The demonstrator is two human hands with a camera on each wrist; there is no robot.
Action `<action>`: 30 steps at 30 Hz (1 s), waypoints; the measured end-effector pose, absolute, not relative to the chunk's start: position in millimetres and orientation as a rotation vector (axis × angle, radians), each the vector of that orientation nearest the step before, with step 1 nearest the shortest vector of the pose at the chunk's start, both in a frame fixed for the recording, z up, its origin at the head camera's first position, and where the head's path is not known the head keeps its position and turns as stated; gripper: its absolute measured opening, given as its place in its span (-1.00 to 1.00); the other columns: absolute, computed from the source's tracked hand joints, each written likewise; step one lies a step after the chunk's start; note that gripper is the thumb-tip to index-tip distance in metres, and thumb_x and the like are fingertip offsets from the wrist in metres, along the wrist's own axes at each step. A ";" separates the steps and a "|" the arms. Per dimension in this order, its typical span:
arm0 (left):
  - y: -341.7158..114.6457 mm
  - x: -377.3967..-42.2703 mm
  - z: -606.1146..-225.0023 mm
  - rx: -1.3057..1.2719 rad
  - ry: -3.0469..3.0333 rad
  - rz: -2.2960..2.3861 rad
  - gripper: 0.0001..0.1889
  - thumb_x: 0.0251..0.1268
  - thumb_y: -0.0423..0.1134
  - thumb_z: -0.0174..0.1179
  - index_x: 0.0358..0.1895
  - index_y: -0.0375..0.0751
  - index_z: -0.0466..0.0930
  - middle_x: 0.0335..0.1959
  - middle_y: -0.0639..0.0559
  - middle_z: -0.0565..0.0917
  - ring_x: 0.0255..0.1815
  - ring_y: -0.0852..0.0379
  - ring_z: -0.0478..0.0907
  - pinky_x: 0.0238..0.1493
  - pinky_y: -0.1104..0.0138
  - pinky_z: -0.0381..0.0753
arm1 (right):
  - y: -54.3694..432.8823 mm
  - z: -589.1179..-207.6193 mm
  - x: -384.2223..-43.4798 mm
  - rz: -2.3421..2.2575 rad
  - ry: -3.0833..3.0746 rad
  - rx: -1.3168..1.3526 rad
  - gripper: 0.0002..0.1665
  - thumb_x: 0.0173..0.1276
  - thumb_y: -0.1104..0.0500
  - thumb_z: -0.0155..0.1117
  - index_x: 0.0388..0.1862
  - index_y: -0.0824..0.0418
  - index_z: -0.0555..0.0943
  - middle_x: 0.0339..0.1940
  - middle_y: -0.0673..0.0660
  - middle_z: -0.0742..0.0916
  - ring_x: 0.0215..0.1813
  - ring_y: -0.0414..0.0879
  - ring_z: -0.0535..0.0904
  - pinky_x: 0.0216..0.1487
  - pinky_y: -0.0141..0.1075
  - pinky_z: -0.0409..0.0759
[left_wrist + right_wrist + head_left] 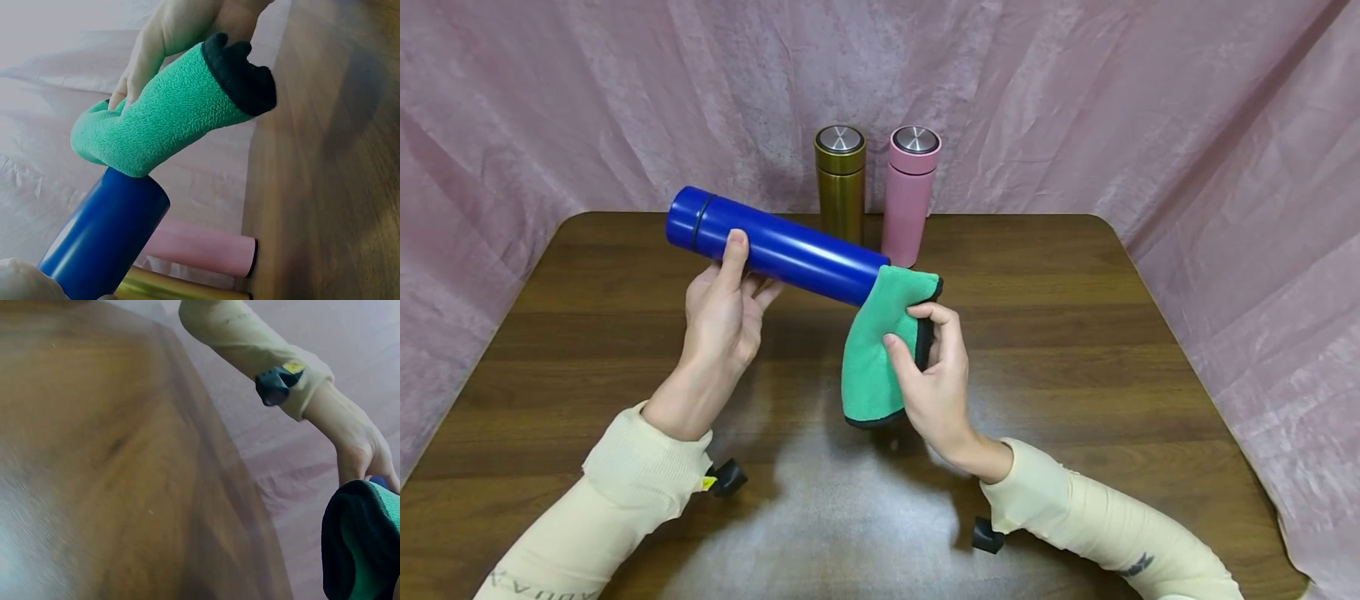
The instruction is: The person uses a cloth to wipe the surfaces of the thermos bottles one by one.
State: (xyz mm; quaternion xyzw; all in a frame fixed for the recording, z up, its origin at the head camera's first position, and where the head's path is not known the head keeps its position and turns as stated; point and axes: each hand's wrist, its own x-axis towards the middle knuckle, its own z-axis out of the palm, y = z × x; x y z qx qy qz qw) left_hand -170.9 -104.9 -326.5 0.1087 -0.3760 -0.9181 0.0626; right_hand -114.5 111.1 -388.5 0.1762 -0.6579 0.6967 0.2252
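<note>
A long, smooth, glossy blue cylindrical bottle (782,246) is hanging in the air above the brown wood-grain table (1075,350), its capped end pointing left and higher, its other end sloping down to the right. The left hand (718,321) is gripping it near the cap seam, thumb pressing on the near side and the other fingers reaching beneath and behind. The right hand (940,367) is pinching a folded, fuzzy green cloth with black edging (880,358) between thumb and forefinger, and the cloth is touching the bottle's lower right end. The bottle is looking stiff and probably metal, moderately heavy and rather slippery, so a hold nearer its middle would likely balance better; the cloth is seeming light, soft and unbreakable, easy to pinch by any fold. At the far side, a shiny metallic gold bottle (841,187) is standing upright left of a matte pink bottle (912,192), both wearing silver-topped lids. All three bottles are appearing closed, their walls hiding whatever they are containing.
</note>
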 end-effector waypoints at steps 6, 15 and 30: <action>-105.6 -169.8 -326.9 0.310 -1.161 -2.754 -0.58 0.45 -0.13 0.30 0.21 -0.28 0.50 0.01 -0.09 0.66 0.06 0.00 0.63 0.07 0.19 0.70 | 119.9 -380.7 -128.6 1.861 -1.835 0.495 -0.58 0.41 0.49 0.28 0.18 0.47 0.39 0.06 0.23 0.58 -0.03 0.05 0.63 -0.04 -0.27 0.69; -110.1 -168.4 -327.7 0.251 -1.104 -2.769 -0.58 0.45 -0.15 0.31 0.21 -0.31 0.47 0.03 -0.11 0.62 0.04 -0.03 0.62 0.05 0.18 0.72 | 126.9 -372.1 -143.7 1.841 -1.886 0.478 -0.59 0.37 0.50 0.26 0.16 0.46 0.42 0.04 0.20 0.60 -0.02 0.02 0.61 -0.01 -0.29 0.63; -114.5 -163.3 -326.3 0.174 -1.076 -2.815 -0.55 0.43 -0.17 0.33 0.23 -0.32 0.47 0.02 -0.12 0.61 0.04 -0.04 0.61 0.04 0.17 0.73 | 133.7 -372.7 -163.7 1.766 -2.028 0.412 -0.60 0.34 0.49 0.23 0.14 0.41 0.43 0.01 0.19 0.63 -0.06 -0.04 0.59 -0.08 -0.31 0.58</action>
